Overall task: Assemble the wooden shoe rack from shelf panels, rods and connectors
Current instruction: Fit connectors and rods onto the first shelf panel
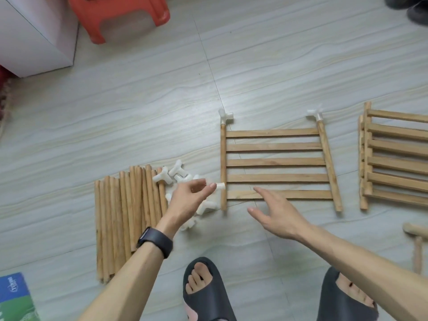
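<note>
Black watch band [155,240] behind left hand [185,202], dark grey open-toe slippers [205,301]

Pale wood-grain floor [139,100], red plastic stool [120,12], white cabinet [34,35]

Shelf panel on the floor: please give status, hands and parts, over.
Left hand pinches a connector beside the shelf panel. Right hand open over its near slat. Far corners capped, near corners bare. Nothing blocking.

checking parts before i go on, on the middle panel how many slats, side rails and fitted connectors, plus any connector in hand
slats: 5
side rails: 2
fitted connectors: 2
connector pinched in left hand: 1
total: 10
</note>
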Tool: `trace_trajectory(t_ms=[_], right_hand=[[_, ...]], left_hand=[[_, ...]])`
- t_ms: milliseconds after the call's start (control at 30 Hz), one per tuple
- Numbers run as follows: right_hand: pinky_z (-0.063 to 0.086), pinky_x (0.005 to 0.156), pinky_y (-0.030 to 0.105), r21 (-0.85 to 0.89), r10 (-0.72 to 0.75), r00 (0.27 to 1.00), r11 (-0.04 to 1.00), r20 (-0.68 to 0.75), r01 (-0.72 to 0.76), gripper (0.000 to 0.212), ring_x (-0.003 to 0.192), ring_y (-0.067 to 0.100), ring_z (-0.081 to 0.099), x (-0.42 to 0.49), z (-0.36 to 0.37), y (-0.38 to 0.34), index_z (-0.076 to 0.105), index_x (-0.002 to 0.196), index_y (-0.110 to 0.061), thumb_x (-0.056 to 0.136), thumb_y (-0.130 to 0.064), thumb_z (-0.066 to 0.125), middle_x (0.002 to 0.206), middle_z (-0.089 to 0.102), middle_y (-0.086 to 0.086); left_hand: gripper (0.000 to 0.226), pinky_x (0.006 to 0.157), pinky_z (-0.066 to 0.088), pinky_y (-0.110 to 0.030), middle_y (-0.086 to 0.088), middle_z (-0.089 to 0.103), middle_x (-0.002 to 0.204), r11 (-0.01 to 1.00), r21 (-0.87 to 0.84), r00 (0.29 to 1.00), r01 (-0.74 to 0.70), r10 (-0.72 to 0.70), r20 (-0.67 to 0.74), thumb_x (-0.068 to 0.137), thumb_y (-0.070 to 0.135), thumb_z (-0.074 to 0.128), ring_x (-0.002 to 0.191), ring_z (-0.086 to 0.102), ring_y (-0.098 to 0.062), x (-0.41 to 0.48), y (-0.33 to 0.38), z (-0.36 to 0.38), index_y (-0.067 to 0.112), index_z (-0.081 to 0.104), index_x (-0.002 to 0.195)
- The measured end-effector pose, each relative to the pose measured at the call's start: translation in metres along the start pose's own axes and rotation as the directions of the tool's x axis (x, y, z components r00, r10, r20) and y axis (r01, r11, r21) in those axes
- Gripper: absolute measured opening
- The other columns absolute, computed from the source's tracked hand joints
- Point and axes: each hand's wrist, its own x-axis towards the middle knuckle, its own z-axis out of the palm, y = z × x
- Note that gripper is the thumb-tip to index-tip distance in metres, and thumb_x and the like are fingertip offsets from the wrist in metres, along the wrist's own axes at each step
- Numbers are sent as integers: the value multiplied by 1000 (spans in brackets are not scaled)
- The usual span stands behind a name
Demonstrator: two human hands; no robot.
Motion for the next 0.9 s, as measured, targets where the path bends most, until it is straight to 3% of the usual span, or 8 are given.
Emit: trace_trajectory(t_ms=[67, 133, 200, 300, 433, 533, 700, 900], right_hand=[[51, 98, 28, 398, 38, 998, 916, 42, -51, 58, 112, 4, 65, -13, 2, -19, 47, 146, -38, 93, -53, 65, 132, 64, -14], [57, 90, 33, 625, 47, 997, 777, 62, -75, 35, 96, 9, 73, -17, 2, -28, 59, 129, -44, 95, -44, 67, 113, 73, -16], [58, 85, 33, 720, 56, 997, 690, 49, -74, 20, 93, 14, 75, -17, -2, -29, 66, 120, -36, 100, -35, 63, 109, 75, -12], [59, 80, 30, 773, 134, 991, 627, 13, -95, 17, 90, 18, 76, -14, -5, -19, 71, 112, -20, 102, -28, 61, 102, 78, 0], [60, 81, 30, 815, 205, 975, 549, 81, -183, 17, 91, 21, 76, -12, 0, -3, 72, 108, -14, 100, -27, 63, 98, 77, 3], [60, 80, 29, 869, 248, 957, 427, 152, -249, 21, 93, 23, 76, -10, 6, -1, 71, 114, -11, 99, -25, 66, 94, 76, 1], [57, 85, 32, 911, 148, 940, 239, 309, -337, 29, 105, 27, 73, -8, 10, -3, 76, 116, -19, 90, -30, 76, 109, 74, 0], [59, 80, 25, 892, 192, 938, 301, 288, -336, 77, 100, 25, 75, -5, 19, -3, 59, 130, -6, 65, -31, 92, 118, 72, 16]], left_hand=[[54, 81, 55, -29, 7, 75, 112, 913, -365, 973, 181, -114, 199, 79, 54, 78, 97, 73, -12, -6, 10, 16, 20, 68, 120], [53, 88, 57, -30, 5, 75, 114, 838, -478, 944, 261, -117, 309, 79, 41, 83, 106, 72, -16, -5, 10, 37, 20, 66, 124], [40, 86, 57, -29, 5, 76, 110, 801, -532, 936, 275, -97, 339, 78, 38, 82, 108, 71, -18, -2, 8, 55, 25, 72, 114], [39, 77, 57, -24, 8, 77, 103, 808, -514, 931, 288, -110, 348, 68, 50, 86, 102, 73, -15, 3, 3, 72, 36, 76, 104], [67, 77, 53, -26, 10, 77, 102, 847, -440, 926, 298, -144, 350, 61, 60, 85, 91, 73, -12, 8, -3, 87, 32, 66, 120], [66, 79, 52, -27, 9, 77, 106, 856, -400, 912, 328, -175, 372, 67, 59, 84, 89, 73, -10, 5, -2, 90, 31, 64, 124], [65, 78, 51, -26, 10, 76, 106, 851, -397, 918, 345, -218, 331, 64, 71, 78, 78, 68, -4, 4, -8, 90, 35, 69, 117], [36, 75, 51, -25, 5, 78, 99, 887, -279, 872, 369, -227, 433, 84, 63, 71, 74, 62, -8, 7, -21, 88, 38, 75, 110]])
